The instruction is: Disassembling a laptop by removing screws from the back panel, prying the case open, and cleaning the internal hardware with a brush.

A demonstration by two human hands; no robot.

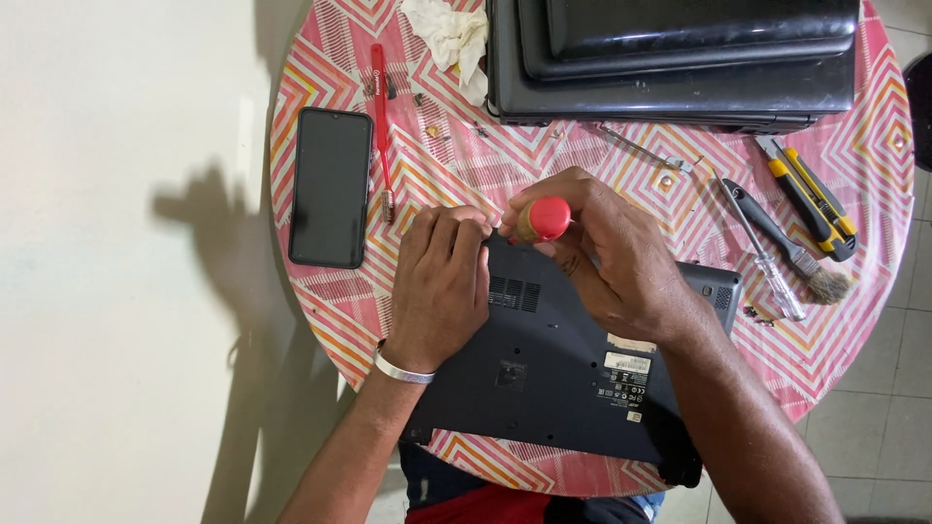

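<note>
A dark grey laptop (544, 369) lies bottom-up on the round table (874, 281), which has a red and white patterned cover. My right hand (607, 247) grips a screwdriver with a red and amber handle (542, 219), held upright over the laptop's far edge. My left hand (442, 281) rests flat on the laptop's far left corner, fingers curled close to the screwdriver's tip. The tip itself is hidden behind my fingers. A metal bangle (400, 370) sits on my left wrist.
A black phone (330, 186) and a red pen-shaped tool (381, 126) lie at the left. Stacked black laptops (670, 58) and crumpled tissue (451, 39) sit at the far side. At the right lie a yellow utility knife (811, 199), a brush (786, 243), a clear-handled screwdriver (772, 267), tweezers (641, 147) and loose screws (755, 312).
</note>
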